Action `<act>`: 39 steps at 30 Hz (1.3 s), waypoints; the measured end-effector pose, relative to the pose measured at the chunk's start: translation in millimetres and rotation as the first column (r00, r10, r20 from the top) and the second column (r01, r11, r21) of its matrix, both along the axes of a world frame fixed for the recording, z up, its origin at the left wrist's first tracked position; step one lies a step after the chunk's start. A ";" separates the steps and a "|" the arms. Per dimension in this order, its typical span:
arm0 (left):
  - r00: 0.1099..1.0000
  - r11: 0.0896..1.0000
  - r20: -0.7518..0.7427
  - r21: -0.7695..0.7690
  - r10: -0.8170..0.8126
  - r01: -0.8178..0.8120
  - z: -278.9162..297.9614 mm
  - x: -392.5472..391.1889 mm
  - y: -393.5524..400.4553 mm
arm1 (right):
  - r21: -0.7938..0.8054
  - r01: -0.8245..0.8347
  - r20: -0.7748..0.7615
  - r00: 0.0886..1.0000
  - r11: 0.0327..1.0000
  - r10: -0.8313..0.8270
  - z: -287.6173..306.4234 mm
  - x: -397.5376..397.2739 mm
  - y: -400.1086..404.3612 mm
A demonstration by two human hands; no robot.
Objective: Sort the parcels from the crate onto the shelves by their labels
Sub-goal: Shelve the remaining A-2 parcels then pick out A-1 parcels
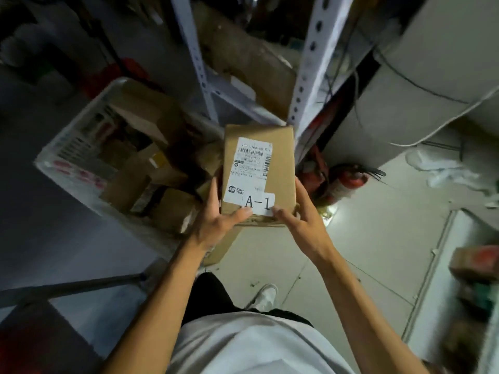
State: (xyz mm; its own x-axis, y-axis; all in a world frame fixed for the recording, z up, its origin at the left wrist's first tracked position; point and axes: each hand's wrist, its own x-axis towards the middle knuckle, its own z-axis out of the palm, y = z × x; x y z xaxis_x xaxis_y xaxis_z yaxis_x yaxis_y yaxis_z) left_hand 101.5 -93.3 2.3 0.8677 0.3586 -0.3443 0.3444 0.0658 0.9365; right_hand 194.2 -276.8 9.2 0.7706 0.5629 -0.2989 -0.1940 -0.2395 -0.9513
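Note:
A brown cardboard parcel (278, 168) is held up in front of me, flat side facing the camera. It carries a white shipping label and a white tag reading "A-1" (259, 203). My left hand (216, 220) grips its lower left edge, thumb on the front. My right hand (299, 220) grips the lower right edge, thumb beside the tag. To the left stands the white plastic crate (70, 147) with several more cardboard parcels (140, 168) inside. White perforated shelf uprights (310, 66) rise just behind the parcel.
Red fire extinguishers (343, 182) lie on the tiled floor right of the shelf post. A white cable (442, 125) runs along the grey wall. A low unit with coloured items (475, 265) stands at the right edge. My shoe (266, 294) is below.

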 end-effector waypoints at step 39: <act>-0.387 -0.117 0.516 0.479 -0.764 0.870 254.0 193.1 -599.3 | 0.075 0.981 0.672 -0.183 -0.180 -0.717 250.7 -103.4 -476.6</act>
State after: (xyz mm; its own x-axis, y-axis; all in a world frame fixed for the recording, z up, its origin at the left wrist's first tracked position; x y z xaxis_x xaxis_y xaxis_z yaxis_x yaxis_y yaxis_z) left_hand 294.6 -692.6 256.3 0.0810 -0.9233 0.3753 -0.3620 0.3236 0.8742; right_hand 90.8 -753.4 259.9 0.3911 -0.8553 0.3398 -0.2637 -0.4579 -0.8490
